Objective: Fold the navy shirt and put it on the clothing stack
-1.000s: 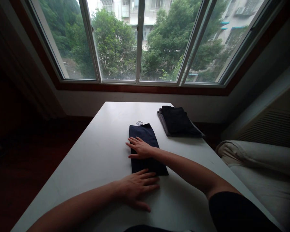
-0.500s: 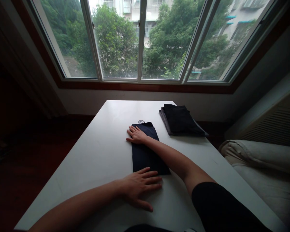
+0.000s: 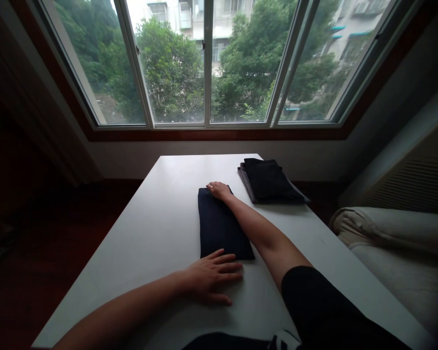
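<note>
A dark blue garment (image 3: pixel 222 226), folded into a long flat shape, lies on the white table (image 3: pixel 146 233). At its far end is my right hand (image 3: pixel 218 189), with its fingers bent together over the top edge; the fingertips are partly hidden. My left hand (image 3: pixel 215 277) rests spread by the near end, its fingertips at the garment's bottom edge and its palm over the table. The left hand holds nothing.
Several folded dark clothes (image 3: pixel 270 180) are stacked at the table's back right. A pale cushioned seat (image 3: pixel 397 233) stands to the right of the table. Beyond the far edge are a wall and a wide window (image 3: pixel 208 63).
My right hand has slid from lying flat on the garment to its far edge, with the fingers now bent. A loop of cord seen there is now out of sight. The left hand stays nearly still.
</note>
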